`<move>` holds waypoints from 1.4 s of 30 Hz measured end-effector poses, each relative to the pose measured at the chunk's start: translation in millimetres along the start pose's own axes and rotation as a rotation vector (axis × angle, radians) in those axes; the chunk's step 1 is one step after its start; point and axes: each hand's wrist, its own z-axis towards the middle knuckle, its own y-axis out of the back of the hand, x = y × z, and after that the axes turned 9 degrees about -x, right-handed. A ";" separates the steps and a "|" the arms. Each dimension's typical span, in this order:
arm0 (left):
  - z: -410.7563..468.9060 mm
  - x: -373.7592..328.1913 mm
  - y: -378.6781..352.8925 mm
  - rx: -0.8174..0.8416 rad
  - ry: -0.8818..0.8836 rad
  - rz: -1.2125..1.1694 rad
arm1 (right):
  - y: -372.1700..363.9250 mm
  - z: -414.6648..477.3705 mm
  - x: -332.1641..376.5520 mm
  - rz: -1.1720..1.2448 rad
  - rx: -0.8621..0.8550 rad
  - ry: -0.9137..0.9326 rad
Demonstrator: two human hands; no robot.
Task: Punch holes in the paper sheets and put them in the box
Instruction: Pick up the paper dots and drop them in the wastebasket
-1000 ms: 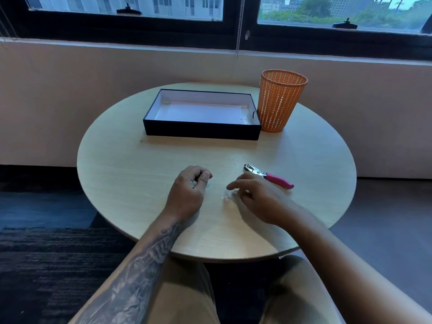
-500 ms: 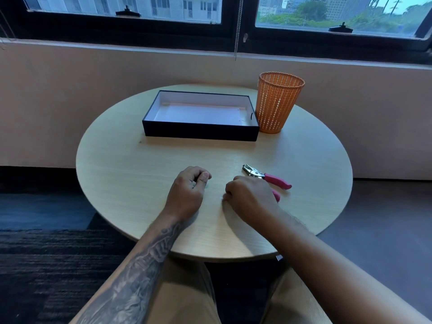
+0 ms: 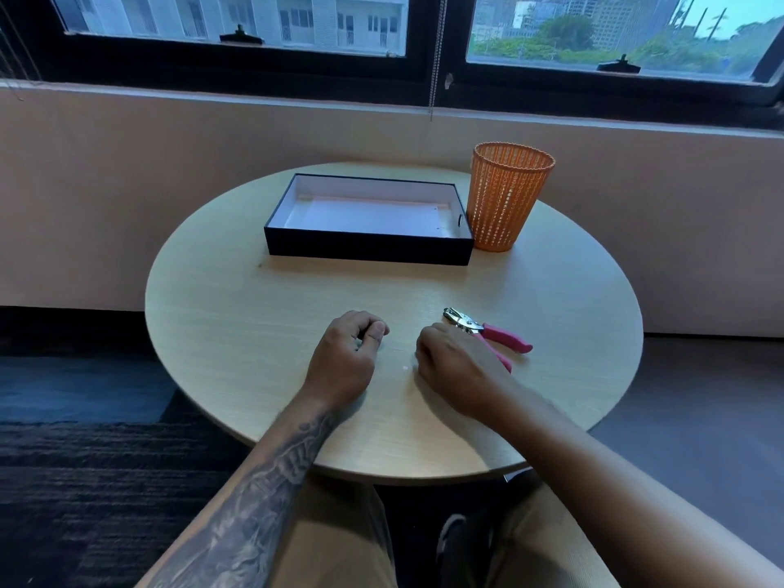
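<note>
A black box with a white inside stands at the back of the round table, and white paper sheets with small punched holes lie flat in it. A hole punch with pink handles lies on the table to the right. My right hand rests just left of it with fingers curled under, hiding part of the lower handle. My left hand rests on the table as a loose fist, thumb against the fingers. A few tiny white paper bits lie between the hands.
An orange mesh basket stands upright against the box's right end. The round wooden table has its near edge over my knees. A low wall and windows run behind it; dark carpet lies to the left.
My right hand's fingers, stretched out over the paper bits a second ago, have curled in. The left hand, punch and box have not moved.
</note>
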 end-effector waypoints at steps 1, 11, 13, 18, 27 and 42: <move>0.0 -0.5 -0.2 0.000 0.011 -0.011 | 4.5 0.6 -4.9 0.097 -0.010 -0.049; 78.3 -38.6 -9.0 0.056 -0.106 0.052 | 59.0 49.0 -42.4 0.393 -0.039 -0.212; 107.3 -56.7 -18.3 0.089 -0.146 0.054 | 71.8 65.1 -53.5 0.402 -0.080 -0.201; 182.3 -103.5 -56.9 0.145 -0.299 0.151 | 111.5 116.7 -93.1 0.355 -0.218 -0.221; 265.2 -136.7 -139.7 0.285 -0.500 0.394 | 148.4 199.8 -179.6 0.155 -0.324 -0.307; 277.0 -142.9 -173.4 0.381 -0.527 0.434 | 132.9 232.2 -208.2 0.057 -0.149 -0.357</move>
